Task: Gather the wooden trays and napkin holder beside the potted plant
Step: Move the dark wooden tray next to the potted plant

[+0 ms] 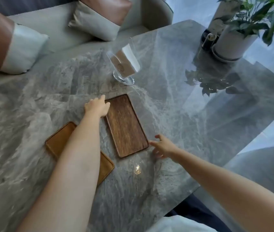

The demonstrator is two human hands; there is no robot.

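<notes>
A glossy grey marble table (174,114) carries a dark wooden tray (126,126) at its middle; a lighter wooden tray (57,143) nearer left; a clear napkin holder (124,64) beyond them; a white potted plant (233,41) far right.

Glossy grey marble table (174,114), matt dark-grained wooden tray (126,126)

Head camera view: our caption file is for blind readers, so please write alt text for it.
Two bare hands reach for a dark wooden tray on a grey marble table, the left hand at its far corner, the right hand at its near corner. A lighter wooden tray lies under the left forearm; a clear napkin holder and potted plant stand beyond.
</notes>
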